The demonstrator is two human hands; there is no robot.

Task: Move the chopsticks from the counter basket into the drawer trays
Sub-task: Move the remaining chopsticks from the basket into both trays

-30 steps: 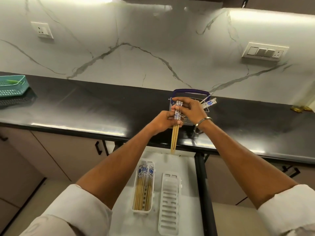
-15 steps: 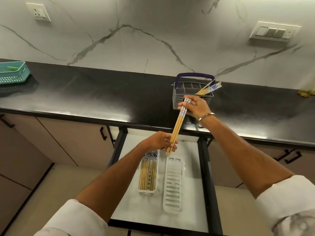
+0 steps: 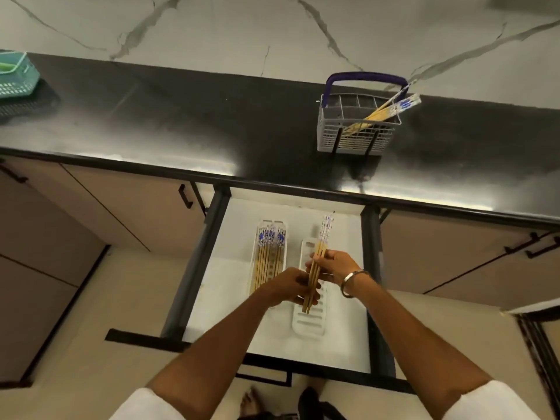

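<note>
Below, black counter (image 3: 181, 122), open drawer (image 3: 230, 286)

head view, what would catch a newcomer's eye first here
Both hands, left and right, grip a bundle of chopsticks over the empty right tray in the open drawer. Beside it, the left tray already holds a row of chopsticks. Up on the black counter, the grey basket with a purple handle holds a few more.

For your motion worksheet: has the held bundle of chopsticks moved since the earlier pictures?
Yes. The chopsticks, gripped by both hands, went from beside the basket on the counter down over the right tray in the drawer.
</note>
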